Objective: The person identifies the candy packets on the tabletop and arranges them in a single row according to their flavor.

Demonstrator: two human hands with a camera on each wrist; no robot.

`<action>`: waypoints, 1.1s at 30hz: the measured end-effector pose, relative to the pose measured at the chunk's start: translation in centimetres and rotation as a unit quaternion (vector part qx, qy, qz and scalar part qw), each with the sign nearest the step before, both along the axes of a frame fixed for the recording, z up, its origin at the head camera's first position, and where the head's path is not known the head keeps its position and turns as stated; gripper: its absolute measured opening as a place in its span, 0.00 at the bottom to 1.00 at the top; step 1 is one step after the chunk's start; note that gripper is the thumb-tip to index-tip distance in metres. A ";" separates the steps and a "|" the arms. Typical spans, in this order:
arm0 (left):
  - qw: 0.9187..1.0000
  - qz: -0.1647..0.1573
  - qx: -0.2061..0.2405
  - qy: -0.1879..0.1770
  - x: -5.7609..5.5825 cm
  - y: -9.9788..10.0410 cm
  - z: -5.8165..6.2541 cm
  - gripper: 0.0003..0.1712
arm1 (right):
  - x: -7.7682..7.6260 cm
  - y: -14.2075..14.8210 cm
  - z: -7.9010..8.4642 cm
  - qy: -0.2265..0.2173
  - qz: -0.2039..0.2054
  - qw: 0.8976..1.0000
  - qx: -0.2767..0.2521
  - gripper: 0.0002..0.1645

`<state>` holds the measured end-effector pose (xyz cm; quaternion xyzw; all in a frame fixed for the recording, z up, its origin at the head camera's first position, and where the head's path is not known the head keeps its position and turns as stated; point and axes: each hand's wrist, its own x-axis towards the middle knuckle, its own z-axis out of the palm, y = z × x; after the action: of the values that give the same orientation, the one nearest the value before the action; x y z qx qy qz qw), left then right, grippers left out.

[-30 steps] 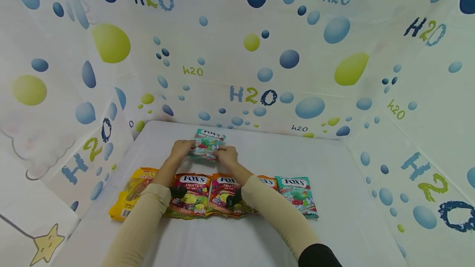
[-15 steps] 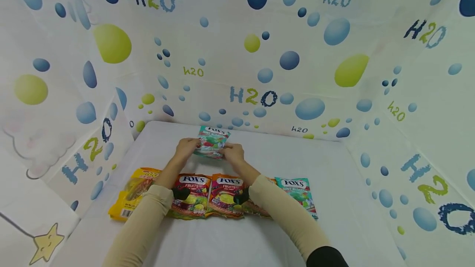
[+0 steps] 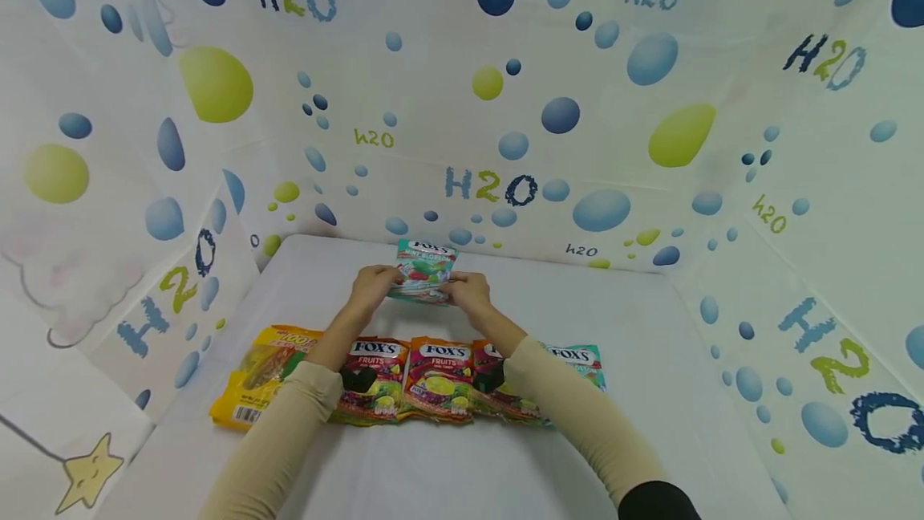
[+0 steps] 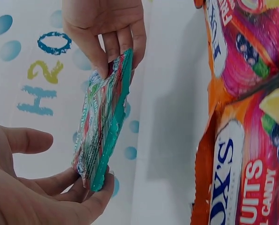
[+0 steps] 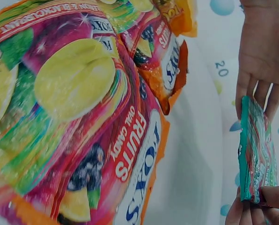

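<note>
A small teal bag of FOX'S mint candy (image 3: 424,267) is held tilted above the far part of the table. My right hand (image 3: 471,293) pinches its right edge; in the right wrist view the thumb (image 5: 276,196) lies on the bag with fingers behind. My left hand (image 3: 371,287) supports the opposite edge on its fingers. Its thumb (image 4: 29,140) stands away from the bag in the left wrist view. Both wrist views show the bag nearly edge-on.
Nearer me, a row of candy bags crosses the white table (image 3: 404,472): a yellow bag (image 3: 249,387) at left, several red-orange FOX'S fruit bags (image 3: 440,383), and another teal FOX'S mint bag (image 3: 581,359) partly behind my right sleeve. Printed sheets (image 3: 404,79) wall the table.
Both hands have carried the teal candy bag a little to the right and farther back. The left thumb is off the bag now; the row of bags stays put.
</note>
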<state>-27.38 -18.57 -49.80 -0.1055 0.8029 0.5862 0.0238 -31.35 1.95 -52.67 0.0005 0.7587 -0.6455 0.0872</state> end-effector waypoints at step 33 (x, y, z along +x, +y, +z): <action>0.997 -0.055 0.042 0.017 1.6 4.9 1.2 0.33 | 1.0 6.8 2.6 0.009 0.011 1.000 0.011 0.23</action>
<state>-25.81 -13.65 -48.55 -0.0499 0.7827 0.6187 0.0468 -30.35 8.73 -50.04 -0.0132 0.7665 -0.6361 0.0873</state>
